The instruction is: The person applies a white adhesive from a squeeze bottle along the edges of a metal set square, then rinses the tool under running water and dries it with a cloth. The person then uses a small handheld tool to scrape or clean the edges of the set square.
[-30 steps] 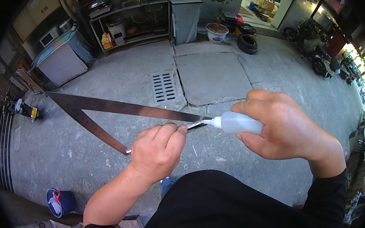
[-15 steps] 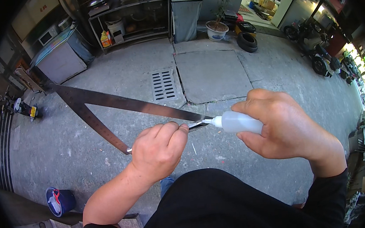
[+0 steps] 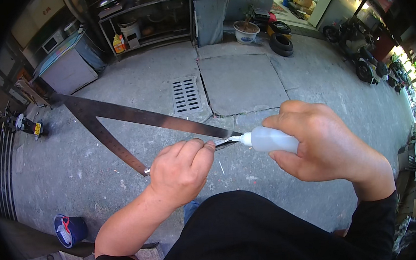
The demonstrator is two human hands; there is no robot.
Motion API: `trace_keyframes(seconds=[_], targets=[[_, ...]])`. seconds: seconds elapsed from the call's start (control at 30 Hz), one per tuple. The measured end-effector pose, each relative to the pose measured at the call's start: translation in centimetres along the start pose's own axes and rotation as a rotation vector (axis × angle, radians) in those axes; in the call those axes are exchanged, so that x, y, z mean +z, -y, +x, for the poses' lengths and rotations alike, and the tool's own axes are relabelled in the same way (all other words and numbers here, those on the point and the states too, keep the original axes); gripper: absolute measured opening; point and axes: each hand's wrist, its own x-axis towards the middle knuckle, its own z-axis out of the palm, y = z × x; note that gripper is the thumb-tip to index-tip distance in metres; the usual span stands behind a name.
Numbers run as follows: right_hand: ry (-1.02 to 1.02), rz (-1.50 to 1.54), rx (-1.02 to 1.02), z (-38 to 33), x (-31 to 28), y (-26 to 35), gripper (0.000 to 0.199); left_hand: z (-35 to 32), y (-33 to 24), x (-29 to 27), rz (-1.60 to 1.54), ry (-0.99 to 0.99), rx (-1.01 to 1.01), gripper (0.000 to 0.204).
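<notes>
A large dark metal square (image 3: 150, 119), its two flat blades meeting in a corner at the far left, stretches out in front of me. Faint markings run along the shorter blade. My left hand (image 3: 181, 171) is closed round the silver bar (image 3: 221, 142) that joins the blades' near ends; most of that bar is hidden under the fingers. In my right hand (image 3: 321, 140), between thumb and fingers, lies a translucent white squeeze bottle (image 3: 274, 139), tilted on its side. Its thin nozzle points left and meets the bar's right end, close to the longer blade's tip.
Grey concrete floor (image 3: 129, 77) holds a drain grate (image 3: 185, 95) ahead. Behind stand a metal bench (image 3: 148, 43), a potted plant (image 3: 246, 32) and tyres (image 3: 281, 45). Motorcycles (image 3: 365, 69) line the right side. A blue bucket (image 3: 78, 231) sits at lower left.
The view has shifted very slightly against the floor. Both hands, the square and the bottle stay almost in the same place, with the nozzle still at the bar's end.
</notes>
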Motion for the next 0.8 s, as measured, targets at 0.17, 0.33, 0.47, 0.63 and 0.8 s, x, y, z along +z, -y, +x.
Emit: trace_keyframes(seconds=[0.17, 0.33, 0.47, 0.63, 0.8], targets=[[0.003, 0.013, 0.007, 0.2, 0.0, 0.1, 0.039, 0.0, 0.1, -0.1, -0.001, -0.003, -0.007, 0.010], [0.007, 0.013, 0.003, 0.3, 0.1, 0.5, 0.039, -0.2, 0.0, -0.2, -0.037, 0.007, -0.018, 0.010], [0.005, 0.029, 0.001, 0.2, 0.2, 0.4, 0.039, -0.3, -0.1, -0.2, -0.045, 0.007, -0.035, 0.009], [-0.076, 0.177, -0.003, -0.6, 0.3, -0.4, 0.039, -0.7, -0.2, -0.4, -0.073, -0.016, -0.067, 0.009], [-0.150, 0.314, 0.148, -2.6, 0.6, -1.4, 0.043, -1.3, -0.3, -1.1, -0.097, 0.010, -0.113, 0.022]])
